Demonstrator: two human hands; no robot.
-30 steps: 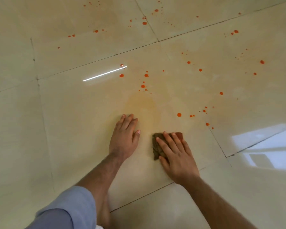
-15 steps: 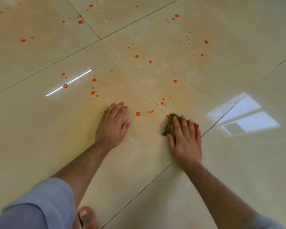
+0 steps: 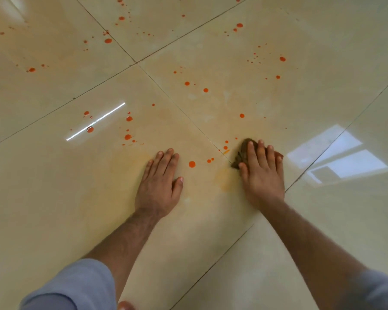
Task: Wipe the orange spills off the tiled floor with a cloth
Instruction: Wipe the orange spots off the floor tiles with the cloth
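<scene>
Cloth [image 3: 242, 153], brown and crumpled, lies on the floor [image 3: 323, 220] under the right hand [image 3: 261, 175], whose straight fingers press it flat at a tile joint. Orange spills [image 3: 192, 164] dot the tiles just left. The left hand [image 3: 159, 186] rests flat, fingers extended.

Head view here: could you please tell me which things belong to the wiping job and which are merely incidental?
Job:
cloth pressed under right hand
orange drops
tiled floor
left hand, flat on floor

Incidental:
window reflection
light streak
</scene>
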